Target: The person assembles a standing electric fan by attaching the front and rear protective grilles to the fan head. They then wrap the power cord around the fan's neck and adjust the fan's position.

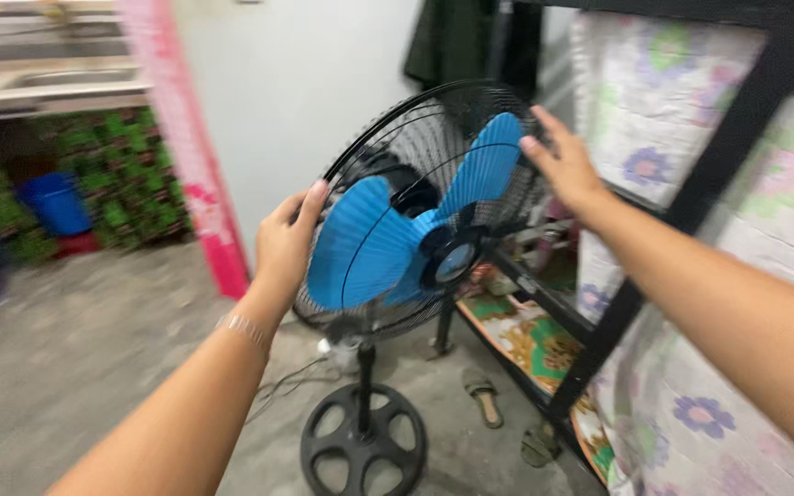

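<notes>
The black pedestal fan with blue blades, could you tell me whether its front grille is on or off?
Off: the blue blades sit bare before the rear grille.

blue bucket (55,202) far left, sandals (483,395) on floor, floral mattress (691,119) on black frame (682,220) at rt.
</notes>
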